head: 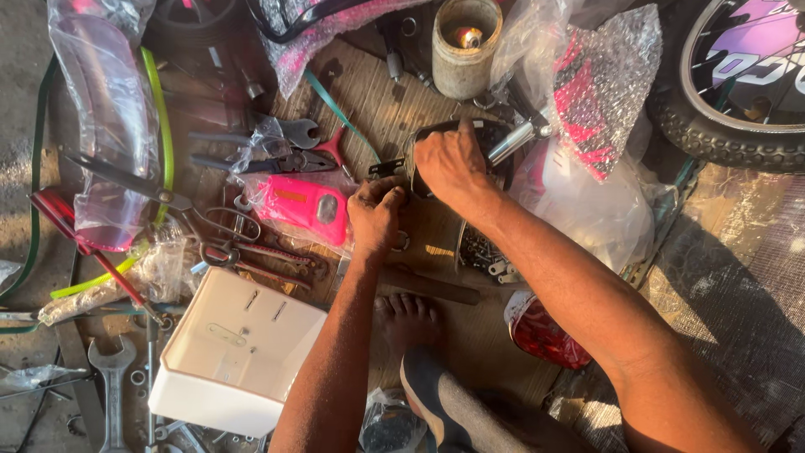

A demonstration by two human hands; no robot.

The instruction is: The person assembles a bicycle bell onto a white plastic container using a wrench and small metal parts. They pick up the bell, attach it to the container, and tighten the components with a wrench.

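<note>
Both my hands on a dark rounded metal bicycle part (495,138) at the mat's middle

My right hand (453,168) curls over its rim, fingers pressed together; my left hand (376,214) pinches its black bracket (387,168), beside a glossy pink plastic-wrapped piece (306,208) and a white plastic box (235,352)

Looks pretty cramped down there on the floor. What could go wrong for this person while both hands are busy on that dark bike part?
The bare foot lies close to a tin of loose small metal parts, so stepping on one seems possible. Scissors and pliers lie open beside the left hand, easy to snag. The right hand grips the dark part near a chrome tube; a slip might pinch fingers.
</note>
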